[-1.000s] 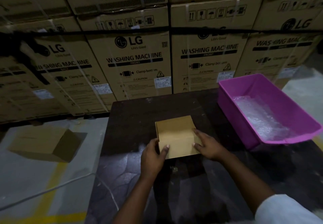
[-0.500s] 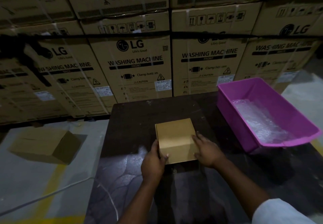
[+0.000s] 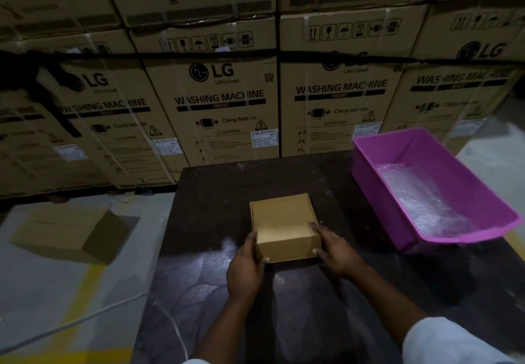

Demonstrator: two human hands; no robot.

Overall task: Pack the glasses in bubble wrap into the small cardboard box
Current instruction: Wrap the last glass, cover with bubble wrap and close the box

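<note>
On the dark table (image 3: 216, 193), both hands — left hand (image 3: 245, 268), right hand (image 3: 333, 248) — grip the small cardboard box (image 3: 284, 226).

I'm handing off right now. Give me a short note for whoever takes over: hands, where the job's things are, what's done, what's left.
Left hand: gripping the near left corner of the small cardboard box.
Right hand: holding the box's right side, fingers over its top edge.
Box: on the dark table, centre, lid appears shut.
Bubble wrap: lying in the pink bin at the table's right. Whether glasses are wrapped inside it cannot be told.
Done: box positioned in front of the person.
Left: open the box, take the wrapped glasses from the bin, put them in, close it.
</note>
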